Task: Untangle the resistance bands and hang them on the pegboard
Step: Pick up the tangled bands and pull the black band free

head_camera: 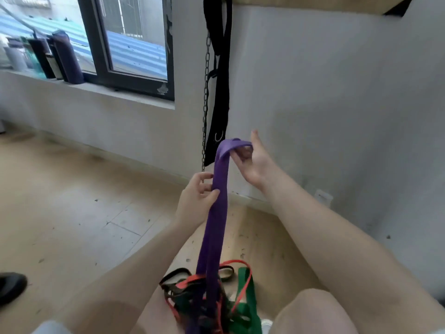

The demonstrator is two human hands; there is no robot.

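Far left, at the bottom edge: a dark shoe (10, 286) on the pale floor (72, 213). Above, on the window sill (101, 91): a row of bottles and flasks, among them a tall purple bottle (67, 57) against the dark window frame (96, 42).

Nearer the middle, hanging down the grey wall (337, 104): a metal chain (206, 100) and, just beside it, a black strap (220, 68) with a ring near its lower end.

Middle, low: a tangled heap on the floor between the legs, with a red band (237, 262), a green band (250, 292) and black loops (174, 277) crossing one another. Rising out of that heap: the purple band (216, 213), stretched up as a doubled strip.

Left hand (196, 198) partway up the strip, thumb and curled fingers pinching the purple band's left edge. Right hand (252, 162) higher and to the right, near the wall, fingers hooked through and gripping the band's top loop, thumb sticking up.

Upper right: the underside of a wooden shelf (313, 4) with a black bracket (398, 7) at its corner. Low on the wall to the right: a white socket plate (323, 196).
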